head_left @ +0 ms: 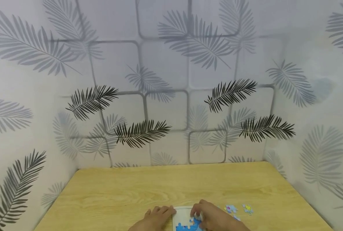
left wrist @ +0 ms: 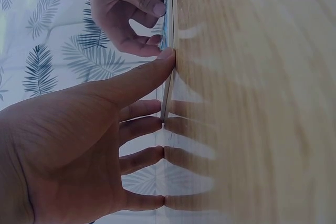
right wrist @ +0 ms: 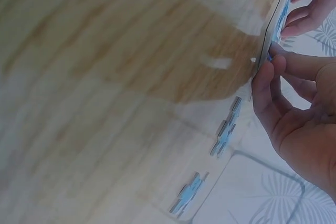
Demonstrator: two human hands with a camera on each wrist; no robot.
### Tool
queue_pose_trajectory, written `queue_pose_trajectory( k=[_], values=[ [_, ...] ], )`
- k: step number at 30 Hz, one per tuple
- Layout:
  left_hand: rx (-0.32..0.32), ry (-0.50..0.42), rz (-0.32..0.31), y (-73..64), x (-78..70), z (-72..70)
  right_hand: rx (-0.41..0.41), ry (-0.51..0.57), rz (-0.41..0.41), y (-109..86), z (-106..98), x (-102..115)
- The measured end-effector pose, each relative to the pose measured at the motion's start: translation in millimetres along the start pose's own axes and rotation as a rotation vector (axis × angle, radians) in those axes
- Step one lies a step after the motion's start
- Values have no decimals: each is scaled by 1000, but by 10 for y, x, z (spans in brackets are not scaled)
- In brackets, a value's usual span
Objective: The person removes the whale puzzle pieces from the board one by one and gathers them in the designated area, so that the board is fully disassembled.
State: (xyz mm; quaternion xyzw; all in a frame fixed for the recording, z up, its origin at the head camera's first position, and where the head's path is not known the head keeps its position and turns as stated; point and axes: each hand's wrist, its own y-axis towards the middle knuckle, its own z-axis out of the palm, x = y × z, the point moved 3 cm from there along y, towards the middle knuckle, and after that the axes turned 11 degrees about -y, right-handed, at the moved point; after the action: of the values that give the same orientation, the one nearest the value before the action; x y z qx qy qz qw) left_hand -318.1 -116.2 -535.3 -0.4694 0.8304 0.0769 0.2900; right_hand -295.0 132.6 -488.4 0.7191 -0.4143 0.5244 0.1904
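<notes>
A shallow puzzle board (head_left: pixel 183 208) lies at the near edge of the head view, with joined blue puzzle pieces (head_left: pixel 182 228) in its lower part. My left hand (head_left: pixel 157 218) steadies its left side. In the left wrist view the thumb (left wrist: pixel 167 54) touches the board's edge, and the outstretched fingers (left wrist: pixel 142 158) reach down to the tabletop. Over the board's right side my right hand (head_left: pixel 214 218) bends its fingers and pinches a puzzle piece (head_left: pixel 192 221), mostly covered by the fingertips. The right wrist view shows the right thumb and fingers (right wrist: pixel 268 80) together at the board's edge.
Loose puzzle pieces lie right of the board: a light blue one (head_left: pixel 231 209), one with a yellow sun (head_left: pixel 247 209), and one partly hidden (head_left: pixel 236 218) by the right hand. The wooden table (head_left: pixel 116 189) meets a leaf-patterned wall (head_left: pixel 165 112) at the back.
</notes>
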Motion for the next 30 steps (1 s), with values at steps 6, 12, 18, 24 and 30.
queue_pose_trajectory(
  k=[6, 12, 18, 24, 30],
  values=[
    [-22, 19, 16, 29, 44, 33, -40, -483, -140, -16, -59, 40],
    [-21, 16, 12, 56, 94, 51, -80, -626, -151, 5, -88, 60],
    [-11, 21, 34, 67, 129, 64, -124, -642, -191, -54, -142, 88],
    [3, 18, 65, 76, 162, 69, -144, -497, -330, -225, -374, 31],
    [9, 12, 62, 97, 160, 69, -206, -537, -450, -449, -671, -165]
  ],
)
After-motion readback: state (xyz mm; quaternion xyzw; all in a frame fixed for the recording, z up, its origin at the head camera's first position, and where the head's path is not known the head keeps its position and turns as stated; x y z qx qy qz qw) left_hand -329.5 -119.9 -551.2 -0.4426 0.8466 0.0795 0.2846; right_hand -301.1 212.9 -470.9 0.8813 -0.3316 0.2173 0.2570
